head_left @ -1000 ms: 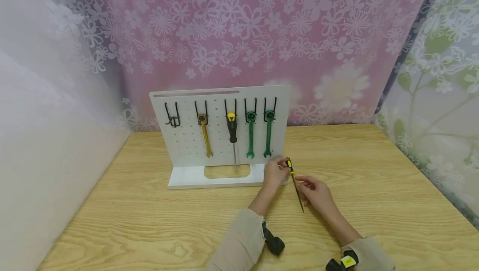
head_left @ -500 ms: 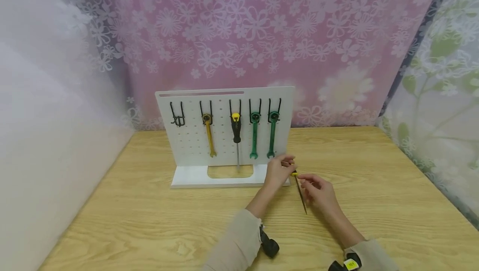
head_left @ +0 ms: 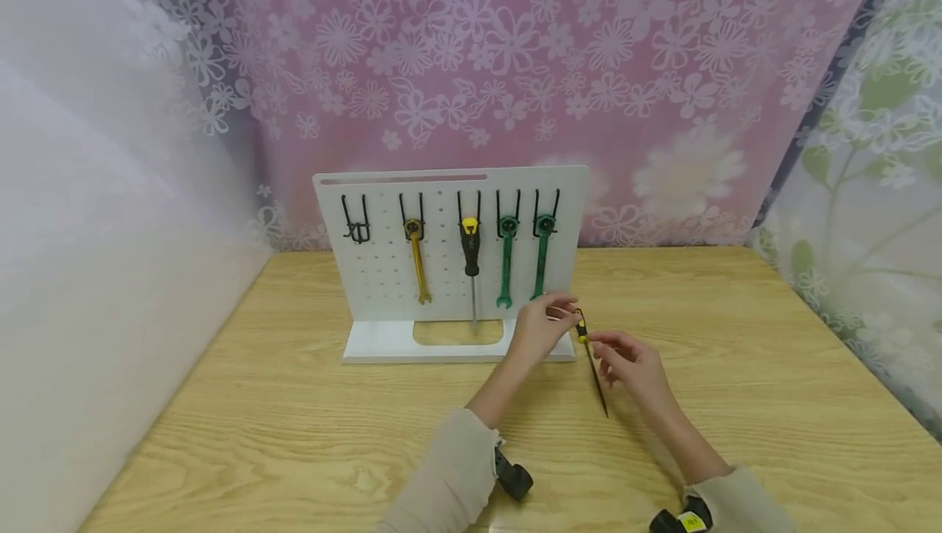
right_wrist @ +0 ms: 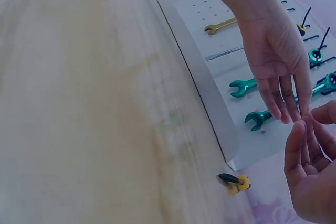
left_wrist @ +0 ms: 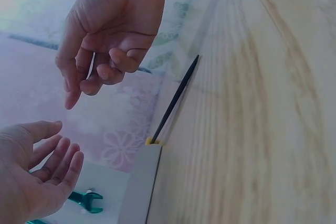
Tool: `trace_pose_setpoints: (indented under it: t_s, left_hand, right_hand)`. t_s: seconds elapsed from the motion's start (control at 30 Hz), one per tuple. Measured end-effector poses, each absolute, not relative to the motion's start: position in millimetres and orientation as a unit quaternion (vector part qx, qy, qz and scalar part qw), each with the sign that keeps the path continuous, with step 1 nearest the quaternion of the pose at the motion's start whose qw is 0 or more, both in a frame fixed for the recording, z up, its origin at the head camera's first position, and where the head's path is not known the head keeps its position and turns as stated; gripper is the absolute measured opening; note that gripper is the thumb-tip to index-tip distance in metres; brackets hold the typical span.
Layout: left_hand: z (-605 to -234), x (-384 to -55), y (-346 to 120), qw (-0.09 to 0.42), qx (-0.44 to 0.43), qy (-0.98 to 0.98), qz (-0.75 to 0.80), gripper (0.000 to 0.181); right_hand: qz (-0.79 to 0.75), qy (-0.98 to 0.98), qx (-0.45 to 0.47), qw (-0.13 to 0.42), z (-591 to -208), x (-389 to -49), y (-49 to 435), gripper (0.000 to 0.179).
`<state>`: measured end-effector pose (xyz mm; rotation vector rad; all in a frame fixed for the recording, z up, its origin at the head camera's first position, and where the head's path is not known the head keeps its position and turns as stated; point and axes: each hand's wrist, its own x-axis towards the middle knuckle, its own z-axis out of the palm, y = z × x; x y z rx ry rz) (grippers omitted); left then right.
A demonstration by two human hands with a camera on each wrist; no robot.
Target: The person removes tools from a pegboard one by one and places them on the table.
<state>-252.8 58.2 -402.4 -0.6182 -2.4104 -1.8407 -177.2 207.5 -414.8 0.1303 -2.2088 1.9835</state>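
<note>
Yellow-and-black screwdriver is on the wood-grain table, just off the right end of the white pegboard stand. Left hand hovers by the handle end, fingers loose and apart from the thumb, gripping nothing. Right hand is near the shaft, fingers loosely bent, also holding nothing. Two green wrenches, a gold wrench and another screwdriver hang on the board's hooks.

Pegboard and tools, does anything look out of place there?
Yes: one slim screwdriver lies on the table right of the pegboard, while four other tools hang in a row. Nothing looks spilled or damaged.
</note>
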Motion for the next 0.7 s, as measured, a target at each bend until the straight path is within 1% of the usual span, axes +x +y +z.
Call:
trace_pose_setpoints:
  t_s: [0.13, 0.23, 0.3, 0.5, 0.7]
  left_hand:
    - [-397.6, -253.1, 49.6, 0.026, -0.204, -0.776, -0.596, 0.022]
    - [-393.2, -253.0, 42.3, 0.038, -0.209, -0.776, -0.594, 0.022]
    - [-390.2, -253.4, 37.0, 0.046, -0.213, -0.775, -0.593, 0.022]
    - [-382.1, -255.2, 18.6, 0.052, -0.211, -0.77, -0.599, 0.025]
    - [-369.6, -255.4, -5.5, 0.053, -0.188, -0.771, -0.606, 0.026]
  right_hand:
    - [0.657, -0.749, 0.051, 0.075, -407.7, -177.0, 204.3, 0.024]
    - [0.648, -0.757, 0.056, 0.063, -402.3, -176.9, 201.3, 0.032]
    - [0.644, -0.761, 0.056, 0.056, -398.7, -177.6, 198.2, 0.034]
    - [0.644, -0.761, 0.071, 0.042, -385.2, -181.5, 182.8, 0.033]
    - [0.645, -0.755, 0.106, 0.045, -374.3, -192.2, 162.8, 0.028]
